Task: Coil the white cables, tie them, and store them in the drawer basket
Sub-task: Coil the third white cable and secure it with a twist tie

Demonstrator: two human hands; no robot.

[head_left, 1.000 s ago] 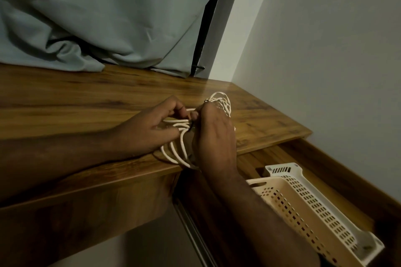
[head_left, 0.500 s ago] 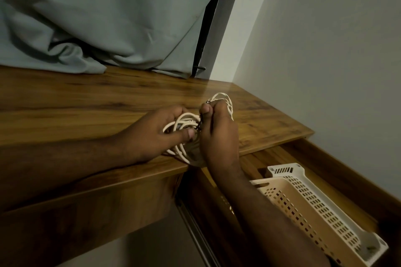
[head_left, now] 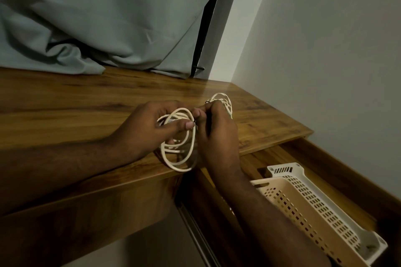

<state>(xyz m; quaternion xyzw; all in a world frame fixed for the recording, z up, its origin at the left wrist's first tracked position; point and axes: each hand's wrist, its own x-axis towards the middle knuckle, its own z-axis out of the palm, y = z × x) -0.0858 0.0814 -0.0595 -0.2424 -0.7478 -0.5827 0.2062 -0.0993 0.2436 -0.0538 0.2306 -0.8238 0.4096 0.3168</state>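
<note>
A coil of white cable (head_left: 180, 154) lies at the front edge of the wooden desk (head_left: 86, 115). My left hand (head_left: 149, 130) grips its loops, thumb across the top. My right hand (head_left: 217, 134) pinches a thin dark tie at the coil's upper side, right beside the left thumb. A second white cable coil (head_left: 224, 103) with a dark tie lies just behind my right hand. Lower right, a white perforated basket (head_left: 321, 208) sits in the open wooden drawer (head_left: 338, 171).
A grey-green curtain (head_left: 108, 28) drapes onto the back of the desk. A pale wall (head_left: 325, 50) closes off the right side. The drawer sticks out below the desk's right end.
The coil has been turned so its loops stand out more in front of my left hand. My right fingers have shifted to pinch the tie near the left thumb. The view moved slightly.
</note>
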